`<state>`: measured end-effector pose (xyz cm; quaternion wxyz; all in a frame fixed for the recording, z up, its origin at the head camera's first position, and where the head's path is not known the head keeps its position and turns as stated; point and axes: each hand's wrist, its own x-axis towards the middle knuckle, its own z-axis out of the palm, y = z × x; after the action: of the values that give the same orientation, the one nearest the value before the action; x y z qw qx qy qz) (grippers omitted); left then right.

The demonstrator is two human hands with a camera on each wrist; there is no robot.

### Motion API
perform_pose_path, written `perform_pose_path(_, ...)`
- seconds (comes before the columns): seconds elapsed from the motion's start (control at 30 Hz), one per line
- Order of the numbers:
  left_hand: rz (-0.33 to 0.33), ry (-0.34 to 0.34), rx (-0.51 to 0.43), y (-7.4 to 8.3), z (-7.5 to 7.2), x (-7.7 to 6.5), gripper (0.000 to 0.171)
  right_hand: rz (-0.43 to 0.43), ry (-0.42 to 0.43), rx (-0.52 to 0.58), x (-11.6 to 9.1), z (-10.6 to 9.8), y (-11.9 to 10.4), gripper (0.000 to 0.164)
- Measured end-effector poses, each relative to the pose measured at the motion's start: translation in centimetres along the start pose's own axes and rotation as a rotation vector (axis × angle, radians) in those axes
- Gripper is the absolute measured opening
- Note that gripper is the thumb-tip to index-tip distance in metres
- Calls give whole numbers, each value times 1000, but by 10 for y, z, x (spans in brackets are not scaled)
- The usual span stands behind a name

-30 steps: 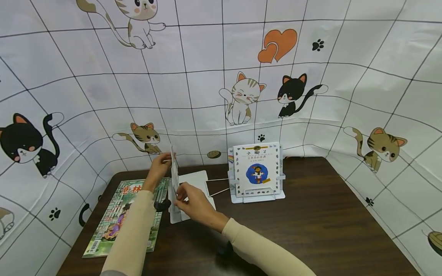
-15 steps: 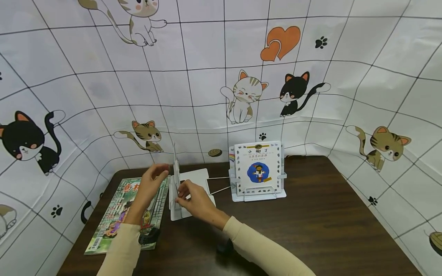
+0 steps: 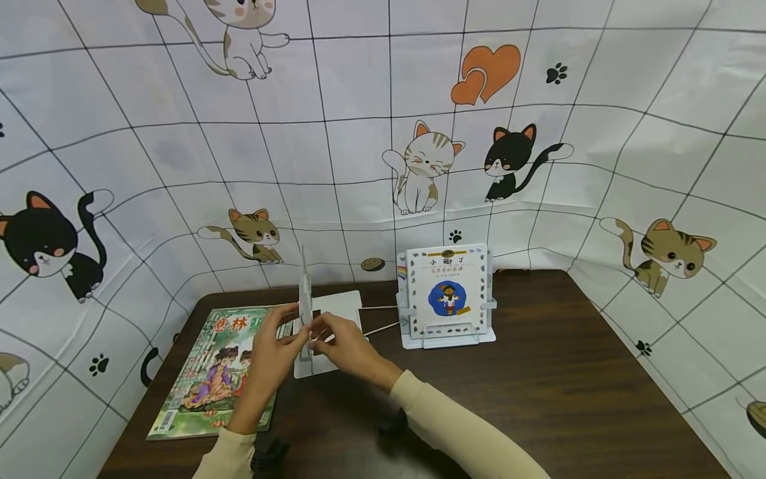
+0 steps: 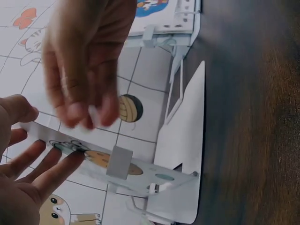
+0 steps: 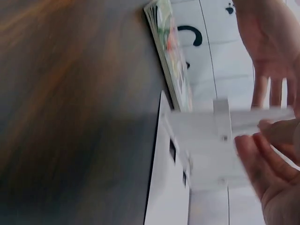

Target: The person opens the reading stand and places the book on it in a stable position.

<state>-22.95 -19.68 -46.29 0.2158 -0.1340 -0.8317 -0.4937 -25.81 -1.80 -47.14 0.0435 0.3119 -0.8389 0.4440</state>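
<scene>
Here, a magazine [image 3: 209, 392] lies left of my fingers. My left hand [image 3: 272, 349] lays straight fingers on the upright panel [image 3: 305, 286], I suppose to steady it. This part of the white book stand [image 3: 341, 306] is between my hands. My right hand [image 3: 346, 346] bends its fingers at the other face; whether they pinch, I cannot tell. Right of them, another stand [image 3: 413, 343] props a book [image 3: 447, 273], maybe for display.

Forward-down head view, close wrist views, shared stand [image 3: 306, 287]

Two bookstands [image 3: 342, 306], one magazine [image 3: 212, 376], one picture book [image 3: 447, 293]
</scene>
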Motion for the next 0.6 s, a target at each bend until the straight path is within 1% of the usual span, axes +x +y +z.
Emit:
perform_pose_path(0.07, 18, 44, 3, -2, 2, 1, 43, 8, 8, -95, -2, -7, 7, 14)
perform_pose_path(0.13, 28, 83, 9, -6, 1, 3, 41, 19, 36, -218, -4, -15, 18, 7)
perform_pose_path(0.23, 41, 134, 32, -12, -1, 6, 36, 49, 66, -390, -9, -26, 36, 7)
perform_pose_path(0.3, 46, 153, 40, -15, -4, 7, 34, 69, 71, -463, -13, -30, 49, 10)
perform_pose_path(0.4, 58, 171, 38, -19, -8, 8, 31, 71, 71, -558, -20, -35, 62, 12)
perform_pose_path(0.5, 65, 173, 16, -21, -10, 9, 29, 75, 78, -632, -25, -36, 71, 10)
perform_pose_path(0.6, 53, 174, 6, -21, -10, 10, 27, 77, 95, -697, -28, -36, 76, 11)
